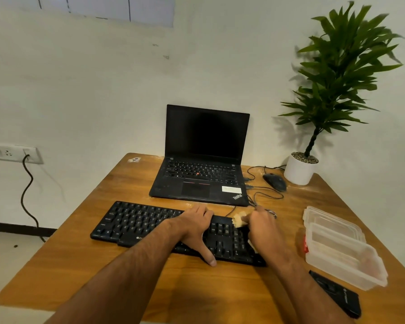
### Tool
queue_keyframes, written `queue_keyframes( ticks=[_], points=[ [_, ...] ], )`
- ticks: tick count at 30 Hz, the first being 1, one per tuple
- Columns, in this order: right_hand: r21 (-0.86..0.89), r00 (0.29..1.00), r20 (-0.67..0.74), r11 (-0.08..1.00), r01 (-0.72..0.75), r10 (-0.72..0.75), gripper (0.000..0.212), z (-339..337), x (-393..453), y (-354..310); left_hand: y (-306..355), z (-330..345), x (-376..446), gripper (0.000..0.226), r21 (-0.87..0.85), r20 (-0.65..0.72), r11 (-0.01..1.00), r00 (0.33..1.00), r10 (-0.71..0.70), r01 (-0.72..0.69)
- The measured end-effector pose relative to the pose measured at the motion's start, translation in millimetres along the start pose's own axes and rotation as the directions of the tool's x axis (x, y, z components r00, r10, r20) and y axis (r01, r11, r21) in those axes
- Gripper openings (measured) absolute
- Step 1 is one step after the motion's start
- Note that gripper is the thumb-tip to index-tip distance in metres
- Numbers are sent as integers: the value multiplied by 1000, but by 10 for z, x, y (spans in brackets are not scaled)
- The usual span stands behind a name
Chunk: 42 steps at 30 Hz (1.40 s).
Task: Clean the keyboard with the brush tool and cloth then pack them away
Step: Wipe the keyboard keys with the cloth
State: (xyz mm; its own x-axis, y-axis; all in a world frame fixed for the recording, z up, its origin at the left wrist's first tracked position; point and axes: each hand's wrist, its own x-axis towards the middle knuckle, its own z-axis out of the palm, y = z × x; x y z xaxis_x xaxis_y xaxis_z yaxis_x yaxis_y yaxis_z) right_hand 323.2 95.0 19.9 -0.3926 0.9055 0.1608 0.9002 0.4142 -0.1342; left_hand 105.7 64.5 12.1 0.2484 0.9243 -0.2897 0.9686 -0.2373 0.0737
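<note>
A black keyboard (136,223) lies across the middle of the wooden table (131,272). My left hand (194,226) rests flat on its middle keys, fingers spread, thumb hanging over the front edge. My right hand (264,230) is closed around the brush tool (239,220), whose pale bristles stick out to the left and touch the keys at the keyboard's right part. A small white bit shows under my right wrist; I cannot tell what it is. No cloth is clearly visible.
An open black laptop (204,160) stands behind the keyboard, with a mouse (274,181) and cables to its right. A potted plant (301,168) occupies the far right corner. A clear plastic container (341,251) and a black flat device (337,293) lie to the right.
</note>
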Motion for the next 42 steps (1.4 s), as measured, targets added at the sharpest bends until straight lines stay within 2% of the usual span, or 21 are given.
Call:
queue_keyframes(
  ticks=[3,5,6,9,11,14,18,19,23,25,27,31,33,36,42],
  points=[
    [-25,994,-21,994,-107,107,18,-121,-58,183,-10,15,12,136,0,-1,1000,1000,6,-6],
    [-13,985,-39,985,-170,169,14,-182,-52,242,-6,18,14,135,1,-6,1000,1000,8,-8],
    [7,987,-28,987,-161,161,16,-171,-33,238,-1,19,16,134,2,-10,1000,1000,9,-9],
    [73,1000,-19,997,-11,12,33,-57,-23,90,3,17,24,134,9,-11,1000,1000,8,-8],
    [44,998,-10,998,55,-55,36,24,-24,35,2,17,26,134,7,-6,1000,1000,3,-3],
    [32,1000,14,999,3,-4,38,1,-41,120,0,20,22,134,1,-4,1000,1000,4,-4],
    [-4,994,23,994,-107,107,12,-145,-22,166,12,6,11,133,4,-8,1000,1000,6,-6],
    [-6,994,16,994,-112,112,12,-165,0,134,15,2,8,133,6,-10,1000,1000,5,-5],
    [7,999,33,1000,27,-27,38,-103,22,-18,21,-1,6,134,-1,-9,1000,1000,-3,3],
    [-8,997,68,999,37,-36,42,-67,-18,-24,15,0,7,134,-6,-5,1000,1000,-4,4],
    [-6,995,95,1000,-2,3,39,-86,-47,36,6,5,9,134,-6,-7,1000,1000,1,-1],
    [30,989,103,993,-111,107,17,-149,-83,200,7,10,10,133,-9,-11,1000,1000,7,-7],
    [30,983,101,987,-159,155,12,-172,-78,200,9,11,5,133,-8,-14,1000,1000,4,-4],
    [39,985,79,987,-157,153,17,-157,-54,152,14,10,8,134,-8,-10,1000,1000,4,-4],
    [31,988,122,994,-101,97,13,-189,-194,35,24,-10,1,134,0,-2,1000,1000,1,-1]
  ],
)
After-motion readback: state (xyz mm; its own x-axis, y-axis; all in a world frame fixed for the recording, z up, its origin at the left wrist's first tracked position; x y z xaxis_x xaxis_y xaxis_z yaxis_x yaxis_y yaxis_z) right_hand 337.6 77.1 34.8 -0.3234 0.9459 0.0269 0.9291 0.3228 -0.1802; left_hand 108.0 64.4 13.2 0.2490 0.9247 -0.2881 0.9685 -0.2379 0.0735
